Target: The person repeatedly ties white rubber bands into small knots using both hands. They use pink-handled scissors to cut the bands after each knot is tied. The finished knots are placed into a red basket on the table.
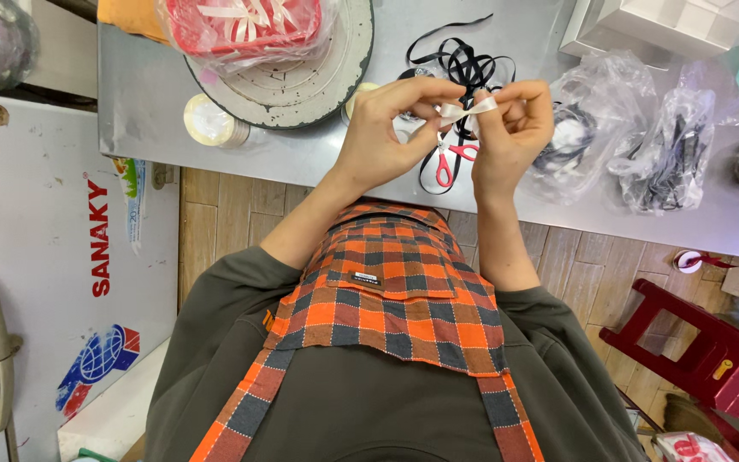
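Both my hands are raised over the metal table [156,103] and pinch a short strip of white ribbon [465,110] between them. My left hand [387,128] grips its left end with thumb and forefinger. My right hand [515,128] holds the right end. Below the ribbon, red-handled scissors [448,158] lie on the table, partly hidden by my hands. Black ribbon [464,64] lies tangled behind my fingers.
A round grey turntable [301,85] carries a bagged red tray [250,26]. Tape rolls [209,120] sit beside it. Clear plastic bags [660,145] lie at the right. A white chest freezer [62,257] stands left; a red plastic stool [703,351] right.
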